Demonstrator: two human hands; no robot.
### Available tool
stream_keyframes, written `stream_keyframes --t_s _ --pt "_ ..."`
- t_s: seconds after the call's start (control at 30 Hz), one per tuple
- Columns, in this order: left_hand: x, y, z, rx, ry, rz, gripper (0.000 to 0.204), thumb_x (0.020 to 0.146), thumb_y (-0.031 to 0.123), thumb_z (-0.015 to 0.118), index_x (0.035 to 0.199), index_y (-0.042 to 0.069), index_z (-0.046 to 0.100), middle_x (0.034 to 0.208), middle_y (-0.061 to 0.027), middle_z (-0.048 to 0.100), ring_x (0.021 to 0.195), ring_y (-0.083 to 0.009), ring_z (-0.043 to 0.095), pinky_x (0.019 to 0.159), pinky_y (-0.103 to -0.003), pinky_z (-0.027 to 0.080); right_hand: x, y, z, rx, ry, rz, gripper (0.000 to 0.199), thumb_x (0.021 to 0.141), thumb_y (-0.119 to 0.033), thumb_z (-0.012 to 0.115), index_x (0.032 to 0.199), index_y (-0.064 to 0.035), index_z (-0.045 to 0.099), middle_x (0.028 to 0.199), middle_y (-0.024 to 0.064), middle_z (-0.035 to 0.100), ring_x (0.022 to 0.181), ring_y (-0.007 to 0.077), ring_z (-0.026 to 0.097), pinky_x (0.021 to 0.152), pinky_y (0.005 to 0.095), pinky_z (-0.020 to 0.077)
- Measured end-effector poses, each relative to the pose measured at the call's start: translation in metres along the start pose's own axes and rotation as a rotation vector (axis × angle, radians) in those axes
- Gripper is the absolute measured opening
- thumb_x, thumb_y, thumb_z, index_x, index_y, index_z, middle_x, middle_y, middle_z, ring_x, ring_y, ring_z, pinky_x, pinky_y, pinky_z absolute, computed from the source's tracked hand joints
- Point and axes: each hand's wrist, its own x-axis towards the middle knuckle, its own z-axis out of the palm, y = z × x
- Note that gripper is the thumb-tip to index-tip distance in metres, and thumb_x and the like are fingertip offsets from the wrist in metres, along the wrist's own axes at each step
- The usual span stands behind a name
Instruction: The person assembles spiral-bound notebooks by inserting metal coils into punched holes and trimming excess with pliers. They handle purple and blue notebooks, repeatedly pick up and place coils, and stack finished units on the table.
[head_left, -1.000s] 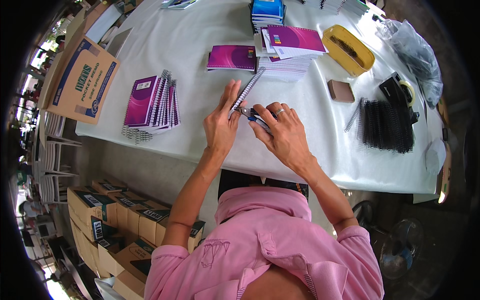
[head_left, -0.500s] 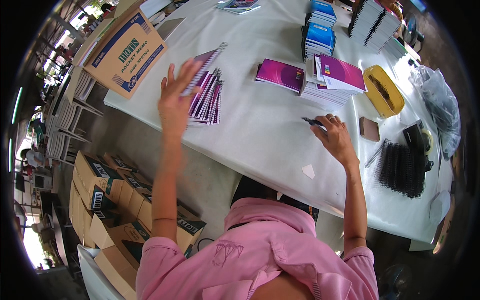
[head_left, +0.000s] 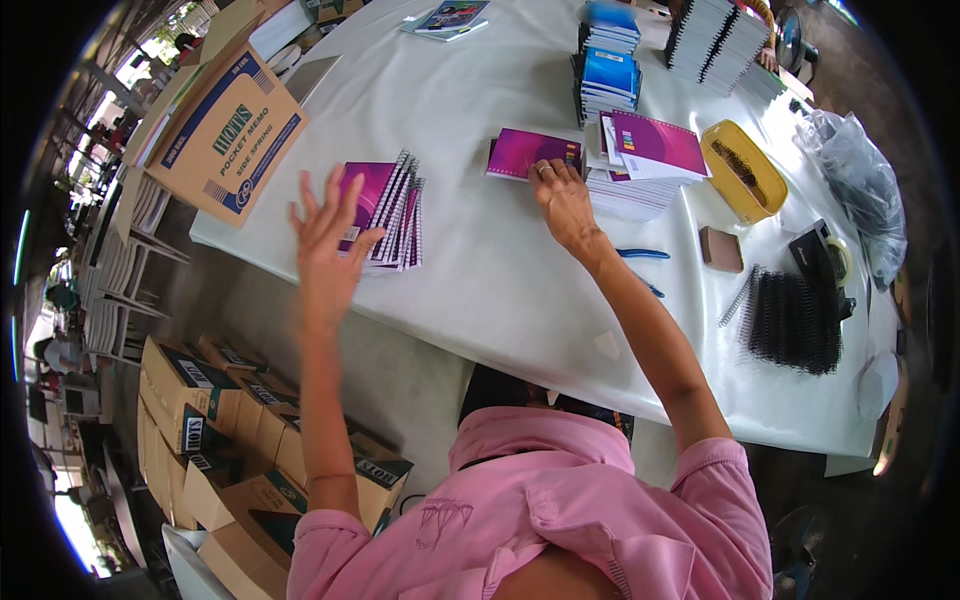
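My left hand [head_left: 330,235] is open, its fingers spread at the left side of a fanned stack of purple spiral notebooks [head_left: 368,190], and it holds nothing. Across the table my right hand [head_left: 568,205] has its fingers bent together over the lower right corner of a purple booklet [head_left: 527,150]; the thumb is hidden. That booklet lies on a low pile and shows no coil. Beside it stands a taller stack of purple-covered booklets [head_left: 655,145]. Blue-handled pliers [head_left: 643,254] lie on the table, partly behind my right forearm.
Black spiral coils [head_left: 795,320] lie at the right near a tape dispenser [head_left: 825,262]. A yellow tray [head_left: 722,165] holds small dark coils. Blue notebooks [head_left: 610,72] are stacked at the back. Left stands a cardboard box [head_left: 235,140]; more boxes [head_left: 180,390] sit below the table's edge.
My left hand has let go of a spiral notebook, now lying on the stack. My right hand has put the pliers down and moved left and away from me to the purple booklet.
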Motion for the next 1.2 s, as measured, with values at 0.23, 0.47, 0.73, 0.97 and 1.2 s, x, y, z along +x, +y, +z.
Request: stream_keyframes --t_s 0.23,0.47,0.73,0.97,1.2 --pt "-0.014 0.135 0.111 -0.514 -0.063 -0.095 0.097 0.076 0.009 0.075 0.15 0.0 0.013 0.155 -0.0205 0.023 0.145 -0.0384 0.016 0.115 -0.049 0.021 -0.006 -0.038 -0.099 0.825 0.235 0.425 0.015 0.078 -0.009 0.062 0.086 0.004 0.063 0.075 0.0184 0.062 0.066 0.0302 0.063 0.06 0.0391 0.0486" --pt "-0.001 0.148 0.098 -1.184 -0.372 -0.28 0.061 0.088 0.003 0.062 0.143 -0.002 0.037 0.141 -0.0163 0.048 0.133 -0.0289 0.044 0.111 -0.038 0.03 -0.08 -0.003 -0.136 1.194 0.342 0.593 0.034 0.084 -0.022 0.073 0.106 0.0018 0.06 0.104 0.0051 0.062 0.1 0.0162 0.057 0.088 0.0302 0.0455" --pt "-0.015 0.098 0.137 -1.428 -0.795 -0.267 0.054 0.09 0.005 0.062 0.14 0.0 0.044 0.137 -0.0097 0.054 0.128 -0.0163 0.046 0.108 -0.029 0.032 -0.131 -0.017 -0.094 1.695 0.058 0.666 0.024 0.082 -0.009 0.074 0.099 -0.0033 0.058 0.096 0.0034 0.06 0.089 0.0144 0.056 0.082 0.0287 0.0446" --pt "-0.01 0.119 0.108 -0.97 -0.345 -0.064 0.084 0.086 0.018 0.07 0.15 0.0 0.02 0.15 -0.0171 0.035 0.139 -0.0263 0.033 0.113 -0.042 0.025 -0.139 -0.027 -0.074 1.413 -0.05 0.613 0.027 0.081 -0.003 0.073 0.103 -0.0006 0.056 0.095 0.0066 0.062 0.09 0.0148 0.057 0.08 0.0279 0.0457" --pt "0.002 0.172 0.113 -0.248 -0.585 0.299 0.06 0.091 0.017 0.059 0.146 0.019 0.037 0.135 -0.0065 0.055 0.121 -0.0382 0.053 0.104 -0.054 0.035 -0.144 0.003 -0.098 1.147 -0.037 0.364 0.034 0.076 -0.002 0.071 0.107 -0.0023 0.057 0.092 0.0114 0.065 0.089 0.0247 0.062 0.081 0.0349 0.0481"
